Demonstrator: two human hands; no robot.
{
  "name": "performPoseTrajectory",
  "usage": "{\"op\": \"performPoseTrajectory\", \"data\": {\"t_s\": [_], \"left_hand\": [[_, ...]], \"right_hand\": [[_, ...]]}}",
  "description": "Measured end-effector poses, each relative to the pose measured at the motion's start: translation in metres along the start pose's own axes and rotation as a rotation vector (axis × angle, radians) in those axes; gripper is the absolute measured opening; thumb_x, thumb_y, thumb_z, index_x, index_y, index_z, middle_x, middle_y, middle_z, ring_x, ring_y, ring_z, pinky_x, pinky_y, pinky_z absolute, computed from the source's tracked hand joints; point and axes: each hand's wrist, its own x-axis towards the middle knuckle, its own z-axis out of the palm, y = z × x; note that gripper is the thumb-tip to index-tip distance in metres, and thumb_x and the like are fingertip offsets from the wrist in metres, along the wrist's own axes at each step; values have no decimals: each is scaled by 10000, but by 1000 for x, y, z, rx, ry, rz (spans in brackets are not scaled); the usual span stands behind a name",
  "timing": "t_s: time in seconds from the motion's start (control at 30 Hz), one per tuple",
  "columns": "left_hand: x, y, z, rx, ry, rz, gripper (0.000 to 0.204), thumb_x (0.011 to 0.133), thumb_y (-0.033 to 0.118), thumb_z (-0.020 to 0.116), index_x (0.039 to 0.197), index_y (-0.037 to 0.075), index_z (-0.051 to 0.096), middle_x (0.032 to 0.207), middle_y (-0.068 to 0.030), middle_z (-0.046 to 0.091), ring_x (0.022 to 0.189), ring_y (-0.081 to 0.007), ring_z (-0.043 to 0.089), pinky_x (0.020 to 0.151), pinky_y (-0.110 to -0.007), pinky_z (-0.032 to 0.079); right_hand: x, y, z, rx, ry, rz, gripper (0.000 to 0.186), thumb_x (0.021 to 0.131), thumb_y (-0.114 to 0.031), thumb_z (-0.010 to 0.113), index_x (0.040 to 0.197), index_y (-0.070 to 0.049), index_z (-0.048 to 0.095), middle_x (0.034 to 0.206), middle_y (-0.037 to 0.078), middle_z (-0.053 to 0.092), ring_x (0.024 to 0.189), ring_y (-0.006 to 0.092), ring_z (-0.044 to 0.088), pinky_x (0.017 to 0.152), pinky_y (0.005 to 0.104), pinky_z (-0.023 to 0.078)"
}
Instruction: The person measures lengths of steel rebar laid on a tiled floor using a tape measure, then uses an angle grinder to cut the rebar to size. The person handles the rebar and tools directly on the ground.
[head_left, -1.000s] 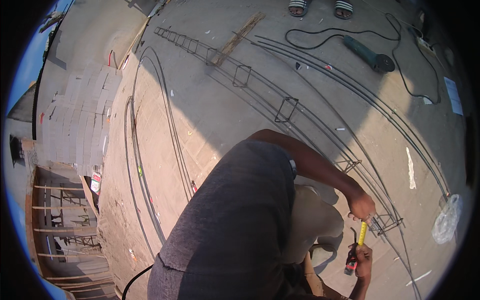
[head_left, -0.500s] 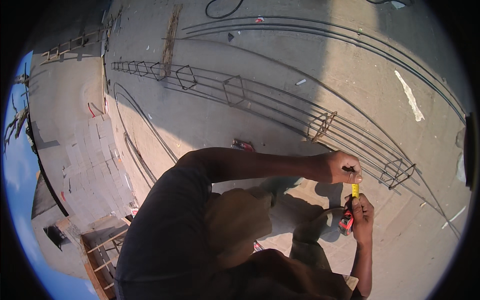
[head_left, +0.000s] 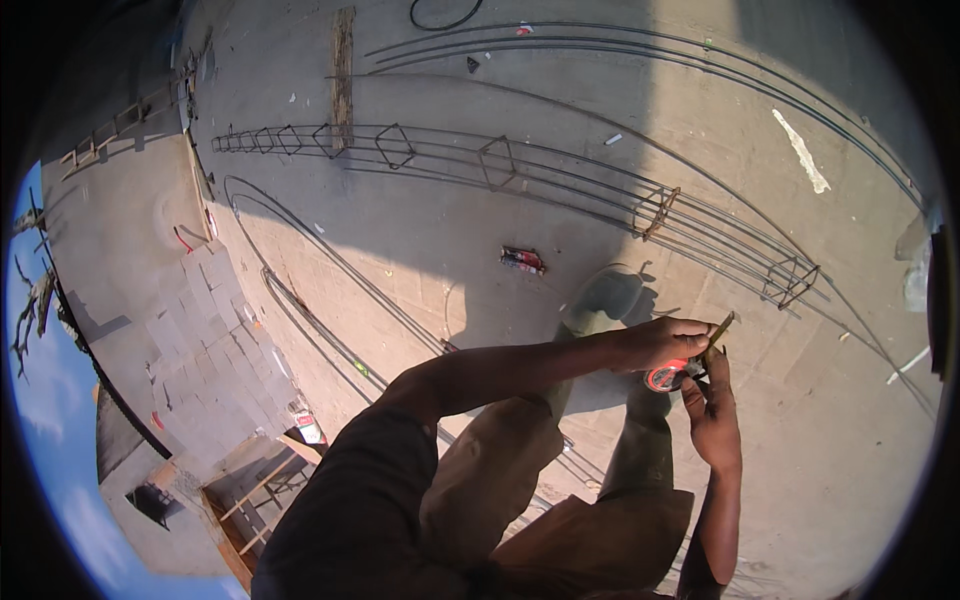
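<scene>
A red and black tape measure (head_left: 664, 377) sits between my two hands, above my lower legs. My left hand (head_left: 655, 345) is closed at its upper side, with the fingers bent over the case and the blade's base. A short length of yellowish tape blade (head_left: 722, 330) sticks out past the fingertips, tilted and seen nearly edge-on. My right hand (head_left: 715, 420) comes up from below, its thumb and fingers pinching the tape measure from the right. The fingers partly hide where the blade leaves the case.
A long rebar cage (head_left: 500, 165) with square stirrups lies beyond my hands. Loose bars (head_left: 600, 50) lie farther off, and bent bars (head_left: 330, 275) lie at left. A wooden plank (head_left: 342, 80) crosses under the cage's far part. A red packet (head_left: 523, 260) lies on the concrete floor.
Both hands have drawn closer together around the tape measure. The case has moved up and left to below my left hand, and the blade now points up to the right. The view has shifted slightly.
</scene>
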Motion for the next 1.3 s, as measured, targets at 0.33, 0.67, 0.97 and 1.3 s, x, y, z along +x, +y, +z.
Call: {"op": "performPoseTrajectory", "data": {"t_s": [0.33, 0.67, 0.97, 1.3], "left_hand": [[-232, -65, 62, -70, 391, 278, 263, 982, 233, 534, 1069, -1, 614, 990, -68, 660, 907, -124, 603, 795, -273, 490], [-421, -98, 120, -178, 831, 216, 253, 933, 211, 575, 1066, 1, 617, 1028, -97, 658, 969, -200, 613, 811, -307, 503], [-532, -127, 82, -228, 950, 248, 255, 897, 200, 598, 1062, 7, 620, 1048, -117, 655, 1000, -255, 615, 820, -333, 509], [-548, -297, 59, 56, 1394, -177, 245, 889, 235, 536, 1025, 74, 661, 1003, -148, 651, 933, -319, 647, 763, -481, 521]], "right_hand": [[-238, -89, 53, -741, -84, 607, 825, 831, -341, 667, 1492, -106, 233, 1469, 275, 266, 1323, 465, 331, 1035, 540, 352], [-244, -108, 142, -1082, -287, 706, 842, 836, -462, 612, 1495, -137, 202, 1457, 253, 273, 1280, 457, 366, 988, 583, 373], [-172, -226, 242, -1405, -265, 481, 831, 838, -490, 592, 1475, -94, 235, 1429, 243, 315, 1226, 447, 427, 968, 572, 392], [-89, -343, 415, -1753, -463, 168, 831, 840, -520, 570, 1453, -45, 272, 1399, 231, 362, 1167, 437, 493, 945, 560, 414]]}}
